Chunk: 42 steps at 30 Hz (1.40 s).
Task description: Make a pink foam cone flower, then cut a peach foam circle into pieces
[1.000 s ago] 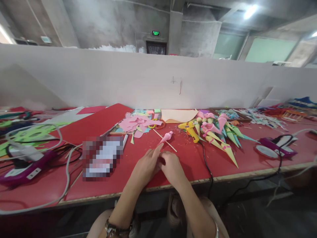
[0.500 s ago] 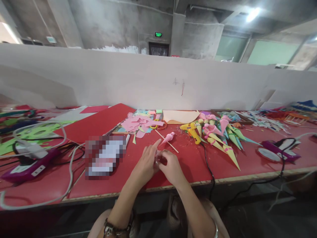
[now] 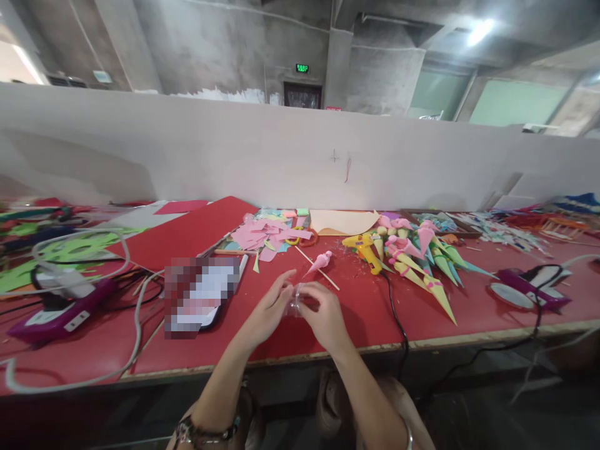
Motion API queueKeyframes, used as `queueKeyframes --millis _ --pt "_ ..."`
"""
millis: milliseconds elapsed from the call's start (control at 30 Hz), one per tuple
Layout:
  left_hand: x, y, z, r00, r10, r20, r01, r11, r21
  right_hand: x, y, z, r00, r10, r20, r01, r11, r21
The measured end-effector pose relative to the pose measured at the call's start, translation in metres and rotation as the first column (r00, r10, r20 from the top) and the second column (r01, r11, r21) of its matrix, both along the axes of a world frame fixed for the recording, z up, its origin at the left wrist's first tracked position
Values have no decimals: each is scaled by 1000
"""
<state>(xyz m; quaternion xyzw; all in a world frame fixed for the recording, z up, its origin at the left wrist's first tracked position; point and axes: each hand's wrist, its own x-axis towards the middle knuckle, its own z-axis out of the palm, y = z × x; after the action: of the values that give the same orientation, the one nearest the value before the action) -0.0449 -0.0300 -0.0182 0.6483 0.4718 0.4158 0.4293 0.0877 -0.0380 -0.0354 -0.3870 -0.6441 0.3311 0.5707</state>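
Observation:
Near the table's front edge, my right hand [image 3: 321, 306] is closed on a small clear roll [image 3: 296, 300], which looks like transparent tape. My left hand [image 3: 269, 307] is on the roll's left side, its fingers partly spread and raised. Whether its fingertips touch the roll is hard to make out. Just beyond the hands lies a small pink cone-shaped piece [image 3: 321, 261] across a thin wooden stick [image 3: 304, 254]. A yellow glue gun [image 3: 368, 251] rests to the right of it, its black cord running over the front edge.
Pink paper scraps [image 3: 262, 232] and scissors [image 3: 295, 235] lie behind. Several pink, yellow and green cones [image 3: 435, 287] are heaped on the right. A phone [image 3: 204, 297] is on the left. Purple power strips [image 3: 70, 315] with cables flank the work area. A white partition [image 3: 234, 150] stands behind.
My left hand has moved slightly left and opened away from the roll, leaving more of it showing. My right hand still holds the roll. The view has shifted slightly.

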Motion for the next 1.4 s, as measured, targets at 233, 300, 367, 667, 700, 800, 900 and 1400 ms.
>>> queueKeyframes --millis 233,300,367,667,700,800,900,1400 --pt "11 -2 1 992 99 80 -96 995 -34 -4 -4 3 996 -80 40 79 997 11" --pt "14 -1 2 994 93 53 -94 995 18 -4 -4 3 996 -86 1 86 996 13" --pt "15 0 2 997 71 0 -70 992 107 -4 -3 2 996 -81 -35 81 997 18" --pt "10 3 0 971 144 -192 -92 961 261 -4 -2 2 988 -121 -97 123 992 19" --pt "10 3 0 965 179 -193 -120 952 282 -3 -2 2 981 -136 -136 137 991 -2" --pt "6 5 -1 929 282 -241 -198 926 320 0 2 1 932 -178 -316 137 979 -149" --pt "-2 7 -4 855 364 -370 -229 904 362 3 6 -1 858 -211 -469 82 956 -280" --pt "22 0 -7 852 356 -384 0 734 679 -3 4 -1 828 -111 -549 -63 956 -288"
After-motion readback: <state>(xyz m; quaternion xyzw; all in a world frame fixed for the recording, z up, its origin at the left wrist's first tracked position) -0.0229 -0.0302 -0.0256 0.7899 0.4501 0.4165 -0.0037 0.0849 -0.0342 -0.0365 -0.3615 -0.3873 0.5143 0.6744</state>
